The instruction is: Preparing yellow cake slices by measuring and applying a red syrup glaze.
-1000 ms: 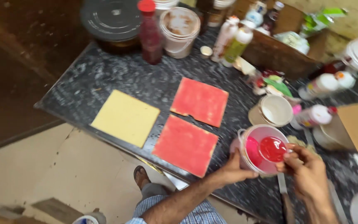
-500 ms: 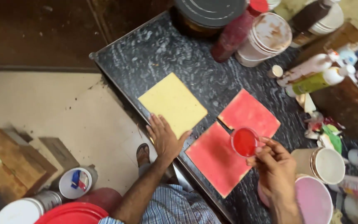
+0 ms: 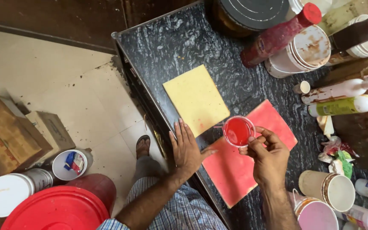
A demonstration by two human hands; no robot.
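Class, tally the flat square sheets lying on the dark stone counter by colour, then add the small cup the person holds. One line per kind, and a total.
Yellow sheets: 1
Red sheets: 2
Small cup of red liquid, held in the right hand: 1
Total: 4

Small cup [image 3: 238, 131] held over the counter [image 3: 184, 42] centre, one sheet [image 3: 196, 99] at its ten o'clock, another [image 3: 243, 166] beneath at six, left hand [image 3: 187, 149] flat at eight, right hand [image 3: 269, 155] gripping from four, bottles [image 3: 341, 98] at two, tubs [image 3: 326, 189] at five.
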